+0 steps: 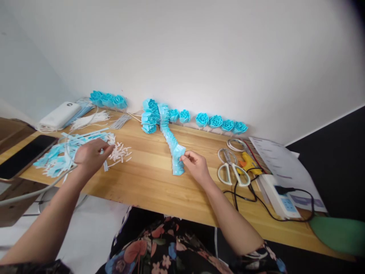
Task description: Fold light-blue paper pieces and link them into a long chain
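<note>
A long row of overlapping light-blue petal pieces (169, 137) runs from the back of the table toward me. At its near end my right hand (196, 165) pinches the edge of a light-blue petal piece (178, 151) between thumb and fingers. Over on the left, my left hand (92, 154) hovers beside a heap of blue and white scraps (53, 160), its fingers curled in. Whether anything is inside them is hidden. Blue fabric-like roses (216, 121) stand along the wall, with a tighter cluster (149, 116) behind the petal row.
On the right lie white-handled scissors (233, 171), a yellow glue gun (250, 164), a wire coil (236, 144), papers (281, 163) and a power strip (281, 198) with black cords. A phone (27, 156), a white power bank (59, 115) and white clippings (121, 152) are left.
</note>
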